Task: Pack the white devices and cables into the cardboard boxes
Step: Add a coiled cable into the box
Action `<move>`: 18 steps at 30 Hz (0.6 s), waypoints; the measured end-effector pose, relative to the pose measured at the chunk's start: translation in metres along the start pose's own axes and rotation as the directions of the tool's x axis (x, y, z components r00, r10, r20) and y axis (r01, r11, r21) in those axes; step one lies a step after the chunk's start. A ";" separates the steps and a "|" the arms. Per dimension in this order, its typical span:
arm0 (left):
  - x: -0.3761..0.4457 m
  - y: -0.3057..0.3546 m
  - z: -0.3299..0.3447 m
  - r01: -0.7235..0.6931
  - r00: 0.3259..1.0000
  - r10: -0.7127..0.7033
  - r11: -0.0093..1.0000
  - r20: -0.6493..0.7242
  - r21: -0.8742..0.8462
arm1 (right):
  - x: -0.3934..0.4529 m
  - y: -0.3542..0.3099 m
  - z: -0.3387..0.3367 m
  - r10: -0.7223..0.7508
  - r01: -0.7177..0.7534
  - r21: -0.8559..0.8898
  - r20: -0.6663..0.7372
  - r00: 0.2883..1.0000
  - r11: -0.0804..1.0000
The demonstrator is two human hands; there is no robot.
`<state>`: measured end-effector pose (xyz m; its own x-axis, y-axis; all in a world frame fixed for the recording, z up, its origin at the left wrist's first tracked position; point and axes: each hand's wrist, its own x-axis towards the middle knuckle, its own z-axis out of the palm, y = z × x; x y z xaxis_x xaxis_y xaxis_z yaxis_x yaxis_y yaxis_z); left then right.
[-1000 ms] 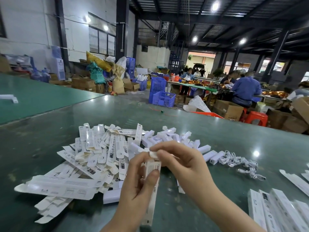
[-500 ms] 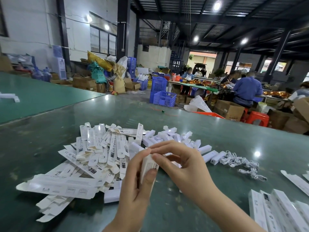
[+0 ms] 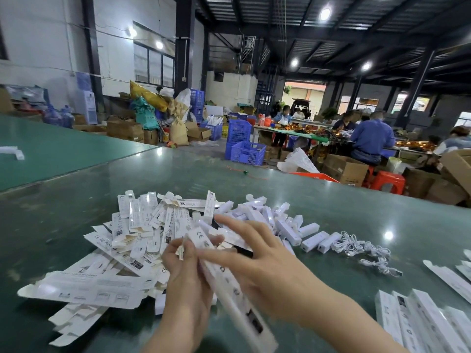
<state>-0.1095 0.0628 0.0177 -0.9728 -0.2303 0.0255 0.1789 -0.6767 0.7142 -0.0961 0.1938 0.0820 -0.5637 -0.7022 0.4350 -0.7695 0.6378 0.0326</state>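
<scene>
Near the front edge of the green table, the left hand grips a long white box with curled fingers, while the right hand rests against it with fingers spread and straight. Beyond lie flat box blanks, white devices and coiled white cables.

Both forearms rise from the bottom edge of the frame and meet at lower centre. The left hand stands upright, its fingers curled toward the thumb and pinching the upper end of a long white box. The right hand lies just right of it, palm down, fingers spread and nearly straight, reaching toward upper left across the box.
</scene>
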 end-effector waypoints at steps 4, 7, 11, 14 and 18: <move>0.001 -0.007 -0.006 0.213 0.977 -0.208 0.971 0.053 -0.111 | -0.004 0.005 -0.005 -0.098 0.124 -0.156 0.168 0.981 0.980; -0.001 -0.014 -0.006 0.201 0.980 -0.200 0.979 -0.020 0.022 | -0.006 0.011 0.000 -0.129 0.155 -0.172 0.155 0.979 0.973; -0.008 -0.009 -0.003 -0.135 0.990 0.144 0.943 -0.005 0.303 | -0.005 0.014 0.003 0.247 -0.273 0.209 0.145 0.958 0.939; -0.020 -0.012 0.002 -0.466 0.884 0.384 0.769 0.266 0.438 | -0.010 0.025 0.008 0.405 -0.409 0.416 0.101 0.909 0.812; -0.027 -0.025 -0.001 -0.586 0.802 0.374 0.641 0.465 0.496 | -0.014 0.025 0.017 0.209 -0.279 0.370 0.220 0.953 0.886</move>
<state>-0.0879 0.0851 -0.0017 -0.7820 -0.1126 0.6130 0.6119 0.0482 0.7895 -0.1123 0.2144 0.0610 -0.7637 -0.6055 0.2238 -0.6354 0.6441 -0.4259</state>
